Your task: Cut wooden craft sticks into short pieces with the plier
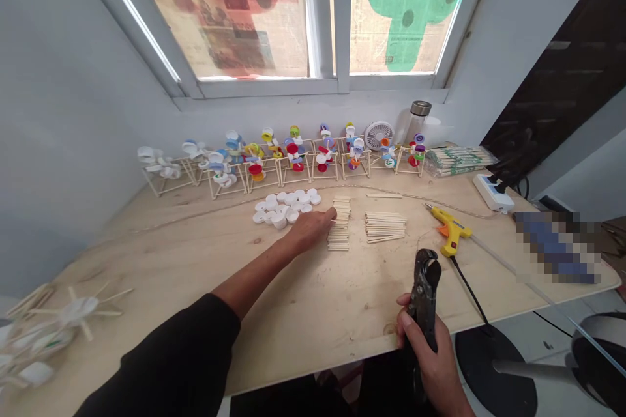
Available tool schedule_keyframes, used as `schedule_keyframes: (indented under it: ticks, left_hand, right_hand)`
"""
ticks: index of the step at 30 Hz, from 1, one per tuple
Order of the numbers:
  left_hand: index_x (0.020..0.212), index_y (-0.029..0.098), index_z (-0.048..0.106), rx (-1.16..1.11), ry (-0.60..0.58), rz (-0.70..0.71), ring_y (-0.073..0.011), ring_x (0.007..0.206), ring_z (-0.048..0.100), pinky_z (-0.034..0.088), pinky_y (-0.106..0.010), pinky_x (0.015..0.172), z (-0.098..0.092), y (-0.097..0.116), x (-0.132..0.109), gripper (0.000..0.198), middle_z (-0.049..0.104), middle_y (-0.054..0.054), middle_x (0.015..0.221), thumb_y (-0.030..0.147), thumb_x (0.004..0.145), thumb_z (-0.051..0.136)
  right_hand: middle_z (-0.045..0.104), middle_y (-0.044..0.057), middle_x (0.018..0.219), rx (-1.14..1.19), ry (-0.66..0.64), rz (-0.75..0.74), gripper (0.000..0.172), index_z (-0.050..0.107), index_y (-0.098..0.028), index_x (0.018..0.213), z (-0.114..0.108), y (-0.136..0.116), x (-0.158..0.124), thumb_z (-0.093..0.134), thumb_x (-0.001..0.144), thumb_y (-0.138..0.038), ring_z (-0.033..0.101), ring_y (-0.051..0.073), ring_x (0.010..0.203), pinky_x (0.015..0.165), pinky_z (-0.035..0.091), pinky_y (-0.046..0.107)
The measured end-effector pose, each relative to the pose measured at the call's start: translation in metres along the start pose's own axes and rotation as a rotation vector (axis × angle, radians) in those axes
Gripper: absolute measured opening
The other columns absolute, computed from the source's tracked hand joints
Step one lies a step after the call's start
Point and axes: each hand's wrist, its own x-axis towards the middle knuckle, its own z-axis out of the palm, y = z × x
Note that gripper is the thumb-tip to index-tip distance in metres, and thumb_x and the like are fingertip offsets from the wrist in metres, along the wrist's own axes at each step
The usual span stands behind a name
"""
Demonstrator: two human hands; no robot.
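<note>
My left hand [313, 229] reaches to the left edge of a stacked row of short wooden sticks [339, 234]. Its fingers are pressed together at the stick ends; whatever is between them is hidden. Beside that hand lies a group of white bottle caps [280, 216]. Near the table's front edge my right hand [430, 352] is wrapped round the handles of a black hand cutter [424, 293], its hooked jaw pointing up. A second pile of longer sticks [385, 227] lies right of the first, with a few sticks [384, 195] apart behind it.
Stick frames with coloured bottle-cap wheels [295, 159] line the back. A yellow glue gun [450, 231] lies at right, near a power strip [493, 193] and bagged sticks [460, 159]. A small fan [379, 136] and a bottle [418, 120] stand behind. Cap-and-stick pieces [78, 311] lie at far left.
</note>
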Motion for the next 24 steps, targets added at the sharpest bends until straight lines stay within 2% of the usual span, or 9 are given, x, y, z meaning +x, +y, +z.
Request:
schedule_keyframes:
  ticks: [3,7,14,24]
  left_hand:
    - [0.101,0.021,0.046,0.006,0.011,-0.074,-0.0206,0.084,0.058,0.036,-0.027,0.064,0.003,-0.008,-0.002,0.021,0.063,-0.008,0.094,0.027,0.089,0.029]
    - [0.096,0.018,0.049,0.013,-0.009,-0.149,-0.0217,0.081,0.058,0.037,-0.028,0.063,0.009,-0.013,-0.004,0.02,0.063,-0.01,0.089,0.025,0.087,0.033]
    - [0.095,0.017,0.049,-0.034,-0.008,-0.167,-0.0222,0.084,0.058,0.038,-0.029,0.066,0.017,-0.001,0.001,0.019,0.063,-0.011,0.089,0.025,0.087,0.033]
    - [0.084,0.017,0.05,-0.307,0.089,-0.221,-0.0231,0.084,0.057,0.038,-0.029,0.066,0.014,0.002,0.001,0.011,0.062,-0.009,0.081,0.021,0.082,0.04]
  right_hand:
    - [0.051,-0.002,0.058,-0.011,-0.029,-0.019,0.033,0.054,-0.016,0.097,-0.001,-0.001,0.0,0.053,0.08,-0.044,0.051,0.016,0.054,0.05,0.042,0.025]
    - [0.048,-0.003,0.059,-0.035,-0.071,-0.022,0.03,0.053,-0.017,0.097,-0.002,-0.002,0.0,0.05,0.082,-0.042,0.05,0.015,0.055,0.051,0.042,0.024]
    - [0.048,-0.003,0.059,-0.031,-0.091,-0.028,0.029,0.052,-0.017,0.099,-0.003,-0.003,-0.001,0.049,0.083,-0.042,0.05,0.015,0.054,0.051,0.041,0.024]
    - [0.048,-0.003,0.058,-0.043,-0.102,-0.031,0.029,0.052,-0.017,0.098,-0.004,-0.002,-0.001,0.049,0.083,-0.042,0.05,0.015,0.055,0.052,0.041,0.024]
